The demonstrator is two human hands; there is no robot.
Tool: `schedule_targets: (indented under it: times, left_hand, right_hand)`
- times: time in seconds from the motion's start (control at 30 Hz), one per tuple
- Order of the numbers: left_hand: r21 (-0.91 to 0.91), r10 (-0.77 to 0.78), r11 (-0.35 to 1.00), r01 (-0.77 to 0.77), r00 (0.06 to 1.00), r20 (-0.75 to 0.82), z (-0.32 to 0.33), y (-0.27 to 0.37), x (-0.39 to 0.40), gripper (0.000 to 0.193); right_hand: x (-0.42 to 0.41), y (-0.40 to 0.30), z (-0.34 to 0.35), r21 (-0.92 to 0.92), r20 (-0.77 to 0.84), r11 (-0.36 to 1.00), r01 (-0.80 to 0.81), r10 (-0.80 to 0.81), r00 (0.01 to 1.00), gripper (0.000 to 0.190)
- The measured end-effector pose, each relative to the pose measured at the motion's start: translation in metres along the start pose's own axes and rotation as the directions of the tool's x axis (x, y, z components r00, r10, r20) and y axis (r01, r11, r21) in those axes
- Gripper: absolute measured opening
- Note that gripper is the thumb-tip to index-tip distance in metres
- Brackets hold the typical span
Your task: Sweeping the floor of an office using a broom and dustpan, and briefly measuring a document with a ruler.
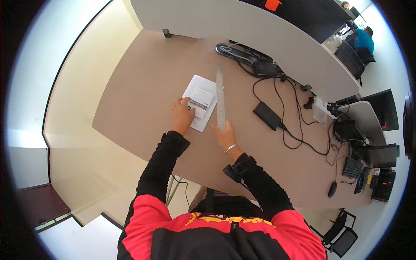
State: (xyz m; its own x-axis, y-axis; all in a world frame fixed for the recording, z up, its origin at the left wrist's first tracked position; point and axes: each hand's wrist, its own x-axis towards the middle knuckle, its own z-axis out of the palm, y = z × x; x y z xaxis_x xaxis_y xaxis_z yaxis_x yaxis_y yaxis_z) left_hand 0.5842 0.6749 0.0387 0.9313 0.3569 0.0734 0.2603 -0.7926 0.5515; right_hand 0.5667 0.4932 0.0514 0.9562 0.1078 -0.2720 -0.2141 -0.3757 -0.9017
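Note:
My left hand (183, 113) rests on the left edge of a small white box (202, 97) with a printed barcode label, its fingers apart. Under the box lies a larger white sheet or booklet (208, 118), which bears some print. My right hand (226, 135) grips the near end of a clear ruler (220, 97). The ruler points away from me, along the right side of the white sheet and partly over its edge. Whether the ruler touches the sheet cannot be told.
Right of the ruler lie a black power adapter (267, 115) and looping black cables. A grey divider (260, 35) borders the far side of the brown desk (136, 81). A keyboard (353, 168), a mouse (332, 189) and monitors stand at the right. A person sits beyond the divider.

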Motion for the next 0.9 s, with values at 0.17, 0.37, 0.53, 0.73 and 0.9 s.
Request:
schedule_targets:
  times: [0.17,0.37,0.53,0.73,0.9]
  left_hand:
    - [0.209,0.227,0.952,-0.224,0.974,0.013,-0.001,-0.013,-0.020,0.041]
    - [0.262,0.105,0.953,-0.153,0.977,0.188,-0.021,0.008,-0.021,0.036]
    - [0.224,0.012,0.973,-0.061,0.976,0.216,-0.013,0.008,-0.015,0.040]
    - [0.341,-0.063,0.939,-0.039,0.957,0.283,-0.008,0.031,-0.026,0.064]
    - [0.339,-0.075,0.940,-0.042,0.943,0.324,-0.012,0.028,-0.017,0.069]
  right_hand:
    - [-0.011,0.001,0.025,0.070,0.015,0.997,0.030,-0.031,0.999,0.031]
    - [-0.015,0.014,0.064,0.137,0.010,0.983,0.126,-0.128,0.992,0.036]
    - [-0.018,0.029,0.089,0.063,-0.055,0.991,0.115,-0.112,0.992,0.042]
    - [-0.018,0.016,0.089,0.230,0.131,0.973,0.033,-0.064,0.989,0.049]
    - [-0.030,-0.006,0.066,-0.021,0.203,0.999,0.050,-0.045,0.978,0.051]
